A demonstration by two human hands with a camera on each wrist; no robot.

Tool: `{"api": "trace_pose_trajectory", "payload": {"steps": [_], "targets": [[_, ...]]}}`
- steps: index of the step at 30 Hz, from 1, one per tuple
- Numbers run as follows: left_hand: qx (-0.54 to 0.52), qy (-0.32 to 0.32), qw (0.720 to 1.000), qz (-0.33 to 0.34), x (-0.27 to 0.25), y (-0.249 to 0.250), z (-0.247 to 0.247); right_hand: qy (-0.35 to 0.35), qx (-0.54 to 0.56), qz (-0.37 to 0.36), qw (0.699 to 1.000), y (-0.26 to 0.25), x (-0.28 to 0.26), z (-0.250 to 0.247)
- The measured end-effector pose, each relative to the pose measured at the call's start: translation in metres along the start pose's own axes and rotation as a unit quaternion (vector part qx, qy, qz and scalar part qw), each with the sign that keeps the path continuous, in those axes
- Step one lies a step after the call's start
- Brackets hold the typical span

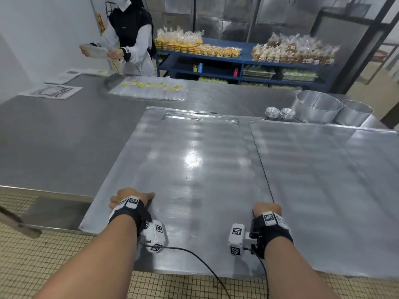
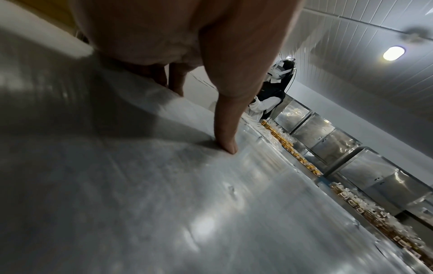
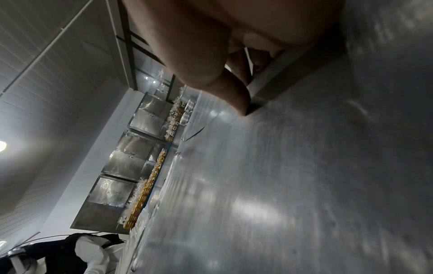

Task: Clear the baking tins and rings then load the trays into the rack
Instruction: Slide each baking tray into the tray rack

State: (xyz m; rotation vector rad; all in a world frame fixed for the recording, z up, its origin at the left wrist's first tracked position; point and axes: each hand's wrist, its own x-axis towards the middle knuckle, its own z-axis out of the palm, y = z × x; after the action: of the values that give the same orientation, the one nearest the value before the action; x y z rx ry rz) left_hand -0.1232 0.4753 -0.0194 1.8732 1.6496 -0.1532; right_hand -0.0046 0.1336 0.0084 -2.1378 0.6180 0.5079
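L hand (image 1: 129, 201) and R hand (image 1: 266, 210) each grip a side edge of the near tray (image 1: 194, 169), thumbs on top, fingers curled under. Tray overhangs counter (image 1: 54, 137) edge, prob. for lifting toward rack (not in view). 2nd tray (image 1: 323, 180) alongside. Tins (image 1: 316, 106) parked at far R, off trays.

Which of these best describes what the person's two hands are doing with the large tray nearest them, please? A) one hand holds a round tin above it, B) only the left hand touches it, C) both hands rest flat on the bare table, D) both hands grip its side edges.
D: the left hand grips the left edge of the tray and the right hand grips its right edge, thumbs on top.
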Motion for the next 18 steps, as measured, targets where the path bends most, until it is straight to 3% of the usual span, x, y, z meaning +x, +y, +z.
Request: {"api": "trace_pose_trajectory", "payload": {"steps": [10,18], "targets": [[-0.004,0.04,0.999,0.004,0.024,0.022,0.005,0.035,-0.022,0.01,0.999,-0.02,0.011,0.022],[-0.008,0.029,1.0,0.008,0.035,0.021,0.009,0.074,-0.036,0.014,0.997,-0.013,0.027,0.048]]}}
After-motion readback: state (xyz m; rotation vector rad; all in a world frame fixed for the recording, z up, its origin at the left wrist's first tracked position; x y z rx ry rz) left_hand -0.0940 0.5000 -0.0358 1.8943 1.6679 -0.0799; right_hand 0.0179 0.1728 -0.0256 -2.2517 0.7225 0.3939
